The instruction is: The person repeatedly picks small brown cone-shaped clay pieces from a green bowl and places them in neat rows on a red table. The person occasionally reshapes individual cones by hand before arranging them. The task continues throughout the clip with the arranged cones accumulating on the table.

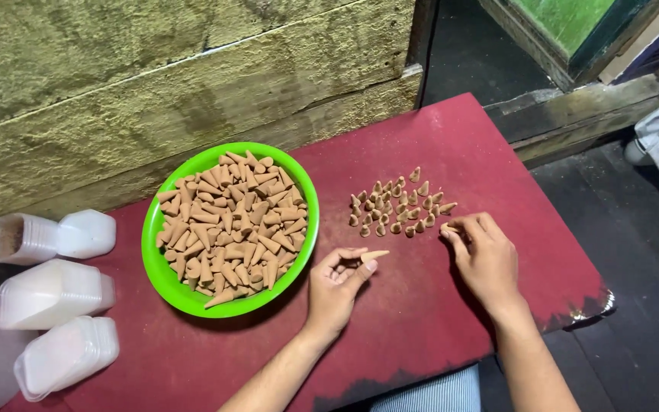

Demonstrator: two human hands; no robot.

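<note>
My left hand (335, 286) rests on the red table (436, 137) and pinches one tan cone (374, 255) between thumb and fingers, just right of the green bowl (152, 255). The bowl is heaped with several loose tan cones (232, 229). My right hand (484, 255) holds a small cone (447, 229) at its fingertips, at the right end of a cluster of several cones standing upright (398, 207) on the table.
Stacks of clear plastic containers (51, 294) lie on their sides at the table's left edge. A rough yellowish wall (154, 69) runs behind the table. The table's worn right edge (600, 301) drops to a dark floor, with a wooden frame beyond.
</note>
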